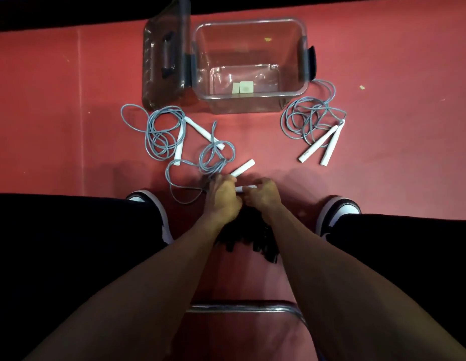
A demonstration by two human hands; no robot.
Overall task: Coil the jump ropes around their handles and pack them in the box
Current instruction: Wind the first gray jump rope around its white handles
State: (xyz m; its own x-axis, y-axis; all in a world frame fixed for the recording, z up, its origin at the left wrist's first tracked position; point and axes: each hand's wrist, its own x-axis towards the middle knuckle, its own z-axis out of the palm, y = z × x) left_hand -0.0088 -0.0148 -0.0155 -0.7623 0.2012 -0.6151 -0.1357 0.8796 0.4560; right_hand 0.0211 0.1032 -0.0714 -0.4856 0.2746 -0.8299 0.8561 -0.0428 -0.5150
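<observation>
Both hands [242, 196] gripped smooth white cylindrical handles [242, 168] of a thin grey-blue jump rope [186, 175] looping beyond the left hand [222, 192].

Both bare forearms reach forward and down between knees, converging low near floor. Left hand [221, 190] knuckles up, fingers curled round white plastic jump-rope handle [242, 168]. Right hand [263, 194] close beside it, almost touching, fingers curled on second white handle [243, 189]. Wrists roughly straight.
</observation>
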